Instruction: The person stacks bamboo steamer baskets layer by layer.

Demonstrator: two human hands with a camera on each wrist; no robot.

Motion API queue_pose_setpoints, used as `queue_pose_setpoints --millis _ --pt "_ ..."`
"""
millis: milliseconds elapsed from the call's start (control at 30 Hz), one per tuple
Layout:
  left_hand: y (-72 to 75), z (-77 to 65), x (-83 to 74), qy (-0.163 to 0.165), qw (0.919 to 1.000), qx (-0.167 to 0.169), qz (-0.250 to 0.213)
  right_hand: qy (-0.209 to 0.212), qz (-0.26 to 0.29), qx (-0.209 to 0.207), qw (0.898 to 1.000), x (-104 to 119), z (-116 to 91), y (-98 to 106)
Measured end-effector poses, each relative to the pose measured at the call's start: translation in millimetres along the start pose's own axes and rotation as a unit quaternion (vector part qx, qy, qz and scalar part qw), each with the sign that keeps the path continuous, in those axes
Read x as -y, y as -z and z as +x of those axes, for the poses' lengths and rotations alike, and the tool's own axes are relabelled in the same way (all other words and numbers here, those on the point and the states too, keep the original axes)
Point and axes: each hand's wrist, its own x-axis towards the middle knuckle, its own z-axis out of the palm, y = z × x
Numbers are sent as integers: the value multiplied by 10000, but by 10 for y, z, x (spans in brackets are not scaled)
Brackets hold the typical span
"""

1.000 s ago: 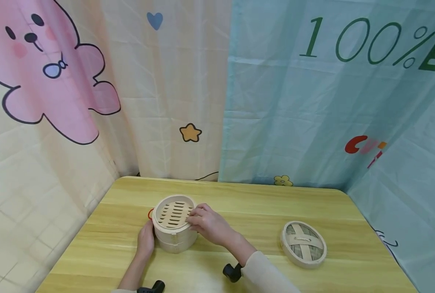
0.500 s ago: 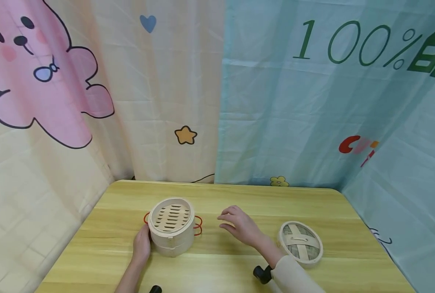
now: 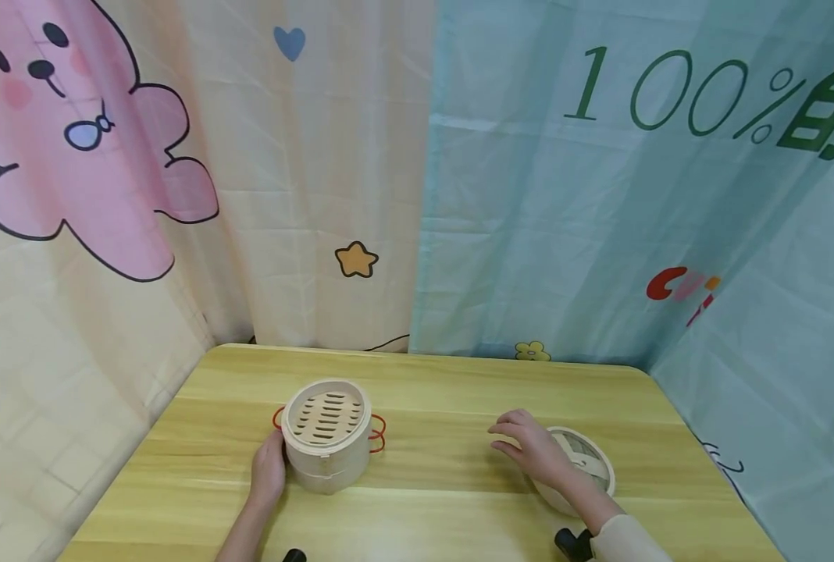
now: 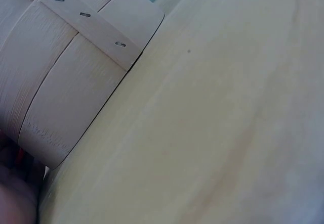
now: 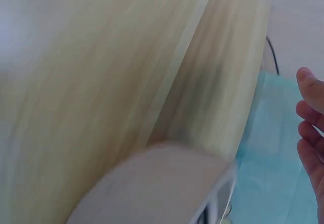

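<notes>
A small stacked bamboo steamer (image 3: 329,460) stands upright on the table, its slotted base showing inside the open top and red loops at its sides. My left hand (image 3: 269,468) rests along the steamer's left wall, the fingertips hidden behind it; in the left wrist view that hand (image 4: 15,198) shows at the lower left corner, beside the wall. Off to the right lies the round woven lid (image 3: 603,467). My right hand (image 3: 536,449) overlaps the lid's left part in the head view, fingers loosely bent and holding nothing. The right wrist view has the lid (image 5: 157,183) below, away from the fingers (image 5: 310,120).
The wooden table (image 3: 431,390) reaches back to printed curtains (image 3: 347,156), cream on the left and blue (image 3: 543,234) on the right. A black wrist device (image 3: 573,544) sits near the right sleeve (image 3: 628,538).
My right hand has left the steamer's right rim and travelled rightward to the lid. The red loops on that side came into view. My left hand stays at the steamer.
</notes>
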Motion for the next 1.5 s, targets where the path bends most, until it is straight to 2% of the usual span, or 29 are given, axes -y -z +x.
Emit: queue_pose_setpoints --millis 233,433,633,767,933,1233,1500 --pt "4 -7 -4 -10 9999 -65 109 -52 -202 -210 9996 -182 -350 138" --pt "-5 5 26 66 9999 -65 95 -494 -243 -248 9982 -243 -600 260" --pt "12 -11 43 110 9999 0 44 -791 -317 -235 9961 -309 -759 355" --pt "22 -15 27 163 9999 54 14 -750 -483 -352 9954 -342 -825 390" --pt "11 4 22 54 10000 10 60 -676 -591 -520 9946 -359 -863 427" --pt "3 22 29 -92 9999 -56 82 -1022 -629 -362 9921 -343 -924 453" --pt "1 25 31 -130 9997 -18 206 -919 -758 -427 9920 -348 -948 458"
